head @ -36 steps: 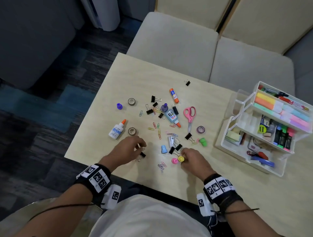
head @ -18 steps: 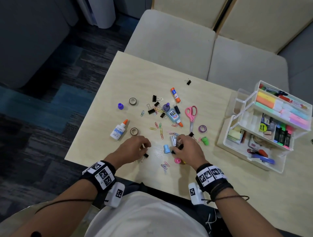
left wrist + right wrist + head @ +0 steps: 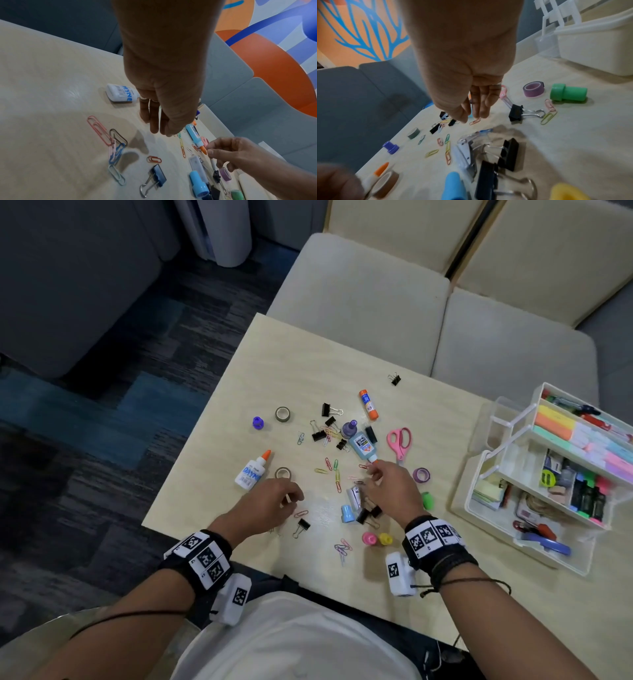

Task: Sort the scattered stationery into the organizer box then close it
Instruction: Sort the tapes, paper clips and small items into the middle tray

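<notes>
The pale wooden table (image 3: 212, 460) carries scattered clips and glue mid-surface. The white tiered plastic organizer box (image 3: 579, 563) stands open at its right edge. The left hand (image 3: 270, 501), fingers loosely curled, holds nothing near the front edge. The right hand (image 3: 390, 487) pinches toward an orange paper clip (image 3: 475, 121); whether it grips is unclear. Bare wood lies along the far-left edge.

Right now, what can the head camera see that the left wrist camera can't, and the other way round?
Only the head view shows the whole organizer box with its open tiers, the pink scissors in full and the lone binder clip far out on the table. Only the left wrist view shows the underside of the left hand and a painted orange and blue wall. Both show the white glue bottle, the blue glue bottle and the right hand.
</notes>
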A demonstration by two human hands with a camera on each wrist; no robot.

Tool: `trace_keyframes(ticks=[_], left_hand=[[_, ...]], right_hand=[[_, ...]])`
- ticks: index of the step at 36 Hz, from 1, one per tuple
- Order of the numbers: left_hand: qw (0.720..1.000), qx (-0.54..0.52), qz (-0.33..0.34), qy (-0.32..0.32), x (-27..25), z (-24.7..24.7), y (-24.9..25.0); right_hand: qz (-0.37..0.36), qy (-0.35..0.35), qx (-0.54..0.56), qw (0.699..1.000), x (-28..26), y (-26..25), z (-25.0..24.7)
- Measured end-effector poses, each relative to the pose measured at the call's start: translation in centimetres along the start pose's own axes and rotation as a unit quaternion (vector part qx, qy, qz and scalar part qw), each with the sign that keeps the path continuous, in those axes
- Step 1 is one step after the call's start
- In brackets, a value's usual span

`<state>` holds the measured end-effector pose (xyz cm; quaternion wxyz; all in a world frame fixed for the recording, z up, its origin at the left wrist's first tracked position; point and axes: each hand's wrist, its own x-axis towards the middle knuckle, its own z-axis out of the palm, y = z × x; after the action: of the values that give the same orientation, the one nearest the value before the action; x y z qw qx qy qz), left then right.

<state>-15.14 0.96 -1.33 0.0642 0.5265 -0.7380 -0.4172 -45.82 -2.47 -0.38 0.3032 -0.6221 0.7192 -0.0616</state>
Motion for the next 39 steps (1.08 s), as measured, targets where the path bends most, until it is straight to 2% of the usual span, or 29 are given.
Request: trace_keyframes(ticks=[4,11,19,26,31,34,39], left_hand=[[1.0,0.0,0.0,0.005,0.0,0.1,-0.2],[1.0,-0.004,0.009,0.006,0.8,-0.2,-0.1],[1.0,0.014,0.023,0.008,2.3,-0.9,-0.3],[0.999,0.024,0.031,-0.01,2.8,-1.0,0.3],[0.999,0.027,0.033,-0.017,3.0,-0.6,0.6],[0.999,0.036,0.032,-0.017,3.1,0.0,0.5],[0.999,0.042,0.028,-0.013,2.8,0.6,0.6]], right_hand=[[0.002,0.025,0.004,1.0,1.4,0.5,-0.5],[-0.001,-0.004,-0.033,0.999,1.9,0.8,-0.3],[-0.005,-0.01,-0.008,1.0,1.2,1.4,-0.3],[0.017,0.058,0.006,0.998,0.1,3.3,-1.2],[0.073,0.106,0.012,0.992,-1.1,6.0,-2.4],[0.093,0.114,0.02,0.989,-2.1,7.4,-2.9],[0.05,0.087,0.059,0.993,-4.0,7.5,-2.5]])
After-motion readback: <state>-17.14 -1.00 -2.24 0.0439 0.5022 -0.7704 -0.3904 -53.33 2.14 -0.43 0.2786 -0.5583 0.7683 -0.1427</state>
